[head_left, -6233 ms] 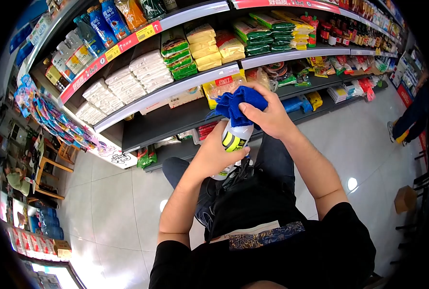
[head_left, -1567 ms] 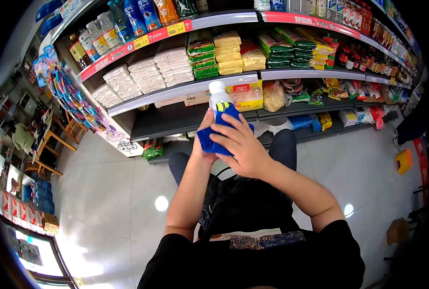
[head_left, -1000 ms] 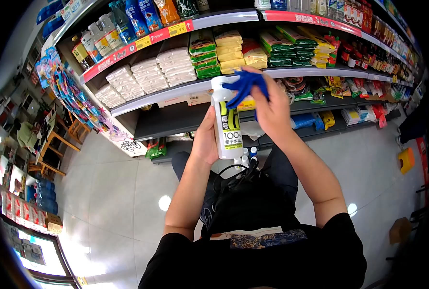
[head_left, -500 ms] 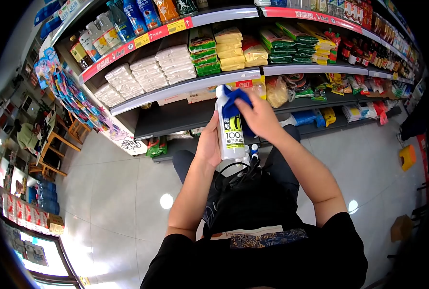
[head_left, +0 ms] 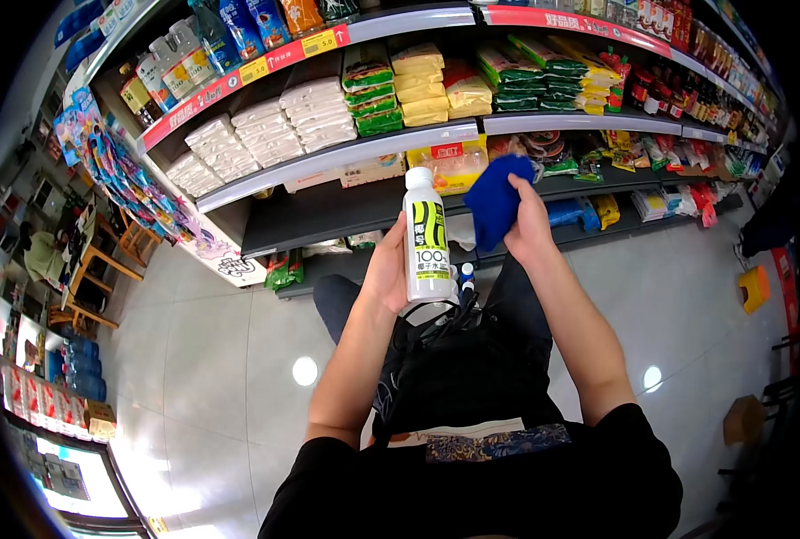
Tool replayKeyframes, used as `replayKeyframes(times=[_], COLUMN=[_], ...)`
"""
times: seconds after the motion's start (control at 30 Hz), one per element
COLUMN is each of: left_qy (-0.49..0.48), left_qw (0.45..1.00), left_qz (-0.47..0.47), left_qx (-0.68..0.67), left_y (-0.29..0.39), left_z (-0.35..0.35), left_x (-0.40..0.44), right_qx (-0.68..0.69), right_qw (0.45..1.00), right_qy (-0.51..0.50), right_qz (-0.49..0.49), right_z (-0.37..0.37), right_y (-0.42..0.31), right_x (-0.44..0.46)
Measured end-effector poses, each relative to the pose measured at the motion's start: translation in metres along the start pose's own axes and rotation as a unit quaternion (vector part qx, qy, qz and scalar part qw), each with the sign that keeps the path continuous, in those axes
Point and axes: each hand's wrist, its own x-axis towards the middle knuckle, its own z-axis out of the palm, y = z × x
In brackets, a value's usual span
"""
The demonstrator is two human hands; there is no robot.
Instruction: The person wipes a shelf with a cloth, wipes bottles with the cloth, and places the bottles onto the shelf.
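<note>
Upright in front of the shelves is a white bottle (head_left: 428,238) with a black, white and yellow-green label and a white cap. My left hand (head_left: 387,268) is closed around its left side. To the right, my right hand (head_left: 530,225) grips a blue cloth (head_left: 497,199), which hangs spread out and apart from the bottle. Several small bottles (head_left: 467,270) with white and blue caps stand low behind the bottle, partly hidden by it and by my legs.
Shelves ahead carry white packs (head_left: 314,112), yellow packs (head_left: 420,85) and drink bottles (head_left: 182,58). A lower dark shelf (head_left: 328,218) runs across. At right are a yellow stool (head_left: 754,289), a cardboard box (head_left: 743,419) and a person's dark-clothed leg. Another person sits far left.
The blue cloth has come away from the bottle's neck and moved right with my right hand. My left hand still holds the bottle, whose label now shows fully.
</note>
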Motion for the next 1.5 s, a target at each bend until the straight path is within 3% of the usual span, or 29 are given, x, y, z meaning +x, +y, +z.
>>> replayKeyframes(times=[0.07,0.1,0.13,0.2,0.23,0.27,0.4,0.5,0.6,0.83,1.03,1.07,1.17,1.3,1.37,1.4,1.43,1.5], left_qy=[-0.002,-0.002,-0.025,0.004,0.017,0.021,0.033,0.061,-0.023,-0.032,-0.005,-0.001,-0.026,-0.034,-0.025,-0.021,0.003,-0.038], left_qw=[1.000,1.000,1.000,0.999,0.998,0.997,0.994,0.984,0.995,0.999,0.994,0.993,0.993,0.993,0.995,0.996,0.995,0.994], left_qz=[0.004,0.006,-0.003,0.032,0.050,0.053,0.078,0.119,0.094,0.029,0.106,0.115,0.096,0.101,0.093,0.089,0.096,0.088], left_qx=[0.001,0.001,0.003,0.027,0.039,0.045,0.065,0.116,0.036,-0.020,-0.005,-0.007,-0.069,-0.048,-0.010,0.010,0.042,0.043], left_y=[-0.004,-0.006,-0.007,-0.012,-0.013,-0.014,-0.006,-0.007,-0.008,0.006,0.018,0.019,0.024,0.026,0.022,0.018,0.014,0.006], left_z=[0.003,0.005,0.005,0.017,0.021,0.019,0.015,0.031,0.008,-0.012,-0.003,-0.005,-0.014,-0.001,0.015,0.019,0.022,0.023], left_x=[0.002,0.003,0.004,0.001,0.000,-0.002,-0.001,-0.009,0.002,0.016,0.015,0.017,0.015,0.003,-0.004,-0.006,-0.005,-0.004], right_qx=[-0.093,-0.227,-0.324,-0.503,-0.566,-0.548,-0.562,-0.589,-0.592,-0.613,-0.615,-0.607,-0.496,-0.279,-0.250,-0.318,-0.359,-0.442], right_qw=[0.987,0.949,0.921,0.788,0.655,0.704,0.681,0.609,0.601,0.563,0.526,0.542,0.719,0.923,0.925,0.875,0.852,0.708], right_qy=[-0.055,-0.100,-0.147,-0.195,-0.190,-0.221,-0.239,-0.248,-0.278,-0.305,-0.351,-0.359,-0.341,-0.136,-0.114,-0.126,-0.133,-0.198], right_qz=[-0.122,-0.196,-0.156,-0.295,-0.463,-0.394,-0.405,-0.469,-0.459,-0.462,-0.472,-0.457,-0.348,-0.227,-0.262,-0.343,-0.358,-0.514], right_z=[0.021,0.031,0.045,0.059,0.061,0.063,0.061,0.061,0.056,0.049,0.042,0.040,0.028,0.036,0.053,0.059,0.074,0.089], right_y=[-0.002,0.001,0.001,0.017,0.027,0.025,0.030,0.032,0.033,0.036,0.031,0.027,0.019,0.002,-0.010,-0.013,-0.018,-0.008], right_x=[-0.013,-0.020,-0.034,-0.044,-0.042,-0.044,-0.050,-0.066,-0.076,-0.096,-0.106,-0.109,-0.105,-0.092,-0.078,-0.068,-0.070,-0.047])
